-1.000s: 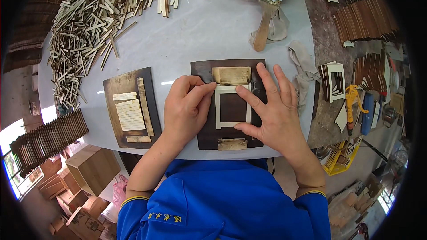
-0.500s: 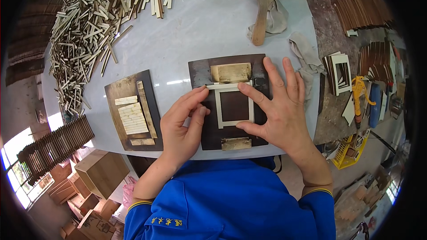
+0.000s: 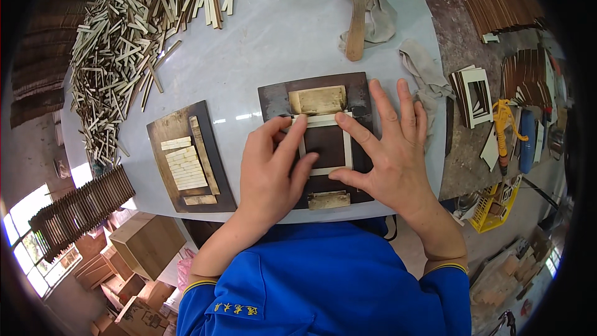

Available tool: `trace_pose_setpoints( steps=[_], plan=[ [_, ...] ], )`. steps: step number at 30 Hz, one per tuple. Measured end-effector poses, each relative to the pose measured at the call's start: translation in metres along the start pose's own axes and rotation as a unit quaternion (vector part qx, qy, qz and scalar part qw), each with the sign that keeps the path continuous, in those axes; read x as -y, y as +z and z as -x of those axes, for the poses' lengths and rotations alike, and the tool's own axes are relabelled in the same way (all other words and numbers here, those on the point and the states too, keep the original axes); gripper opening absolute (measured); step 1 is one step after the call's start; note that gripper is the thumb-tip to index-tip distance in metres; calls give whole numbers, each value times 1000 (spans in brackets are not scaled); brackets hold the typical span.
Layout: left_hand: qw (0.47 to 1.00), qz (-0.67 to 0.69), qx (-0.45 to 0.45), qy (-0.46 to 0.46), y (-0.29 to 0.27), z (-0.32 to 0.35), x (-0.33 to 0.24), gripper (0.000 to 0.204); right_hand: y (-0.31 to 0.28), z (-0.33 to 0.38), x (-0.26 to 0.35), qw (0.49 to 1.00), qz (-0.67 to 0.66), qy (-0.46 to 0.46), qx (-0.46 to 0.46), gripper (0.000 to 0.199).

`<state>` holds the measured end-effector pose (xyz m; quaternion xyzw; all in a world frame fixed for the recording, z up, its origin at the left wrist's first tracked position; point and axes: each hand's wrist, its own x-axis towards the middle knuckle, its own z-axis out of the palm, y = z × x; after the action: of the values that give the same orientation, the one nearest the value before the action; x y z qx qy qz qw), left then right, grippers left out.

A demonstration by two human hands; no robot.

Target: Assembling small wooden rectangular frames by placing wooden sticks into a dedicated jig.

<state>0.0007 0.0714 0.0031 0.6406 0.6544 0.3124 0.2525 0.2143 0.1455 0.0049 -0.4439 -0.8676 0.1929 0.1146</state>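
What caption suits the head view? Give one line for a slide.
Both hands, left hand and right hand, press a pale wooden frame flat on a dark board.

A: Where is there open room on the white table (image 3: 267, 43)?

B: A broad bare stretch lies ahead of the dark jig board (image 3: 357, 90), running up to the brush (image 3: 356, 15) and the crumpled rag (image 3: 423, 71) on the right.

A: And to the left?

B: A second dark board (image 3: 189, 155) stacked with short slats sits near, with a narrow lane between the two boards. Beyond it the heap of wooden sticks (image 3: 118, 50) fills the far left.

A: On the jig itself?

B: The left hand (image 3: 270, 174) and right hand (image 3: 388, 149) cover the pale frame (image 3: 323, 146); only the block (image 3: 318, 99) above stays reachable.
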Motion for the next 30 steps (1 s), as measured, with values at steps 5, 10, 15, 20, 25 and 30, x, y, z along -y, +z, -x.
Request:
trace_pose_setpoints(
  steps=[5, 10, 15, 20, 25, 30],
  plan=[
    [975, -216, 30, 33, 9, 0, -7, 57, 0, 1, -1, 1000, -8, -9, 6, 83],
    [952, -296, 35, 70, 6, -4, -7, 64, -1, 0, -1, 1000, -5, -19, 11, 84],
    [966, -248, 19, 77, 9, 3, 3, 61, 0, 2, 0, 999, -12, -41, 4, 86],
    [993, -112, -15, 39, 4, 30, 12, 61, 7, 13, 4, 994, -66, -83, -27, 73],
    [982, -128, 69, 120, -4, 57, 14, 63, 14, 41, 3, 986, -68, -142, -49, 53],
    [986, -77, 77, 124, -6, 72, 15, 61, 12, 50, 13, 987, -51, -142, -55, 36]
  ],
)
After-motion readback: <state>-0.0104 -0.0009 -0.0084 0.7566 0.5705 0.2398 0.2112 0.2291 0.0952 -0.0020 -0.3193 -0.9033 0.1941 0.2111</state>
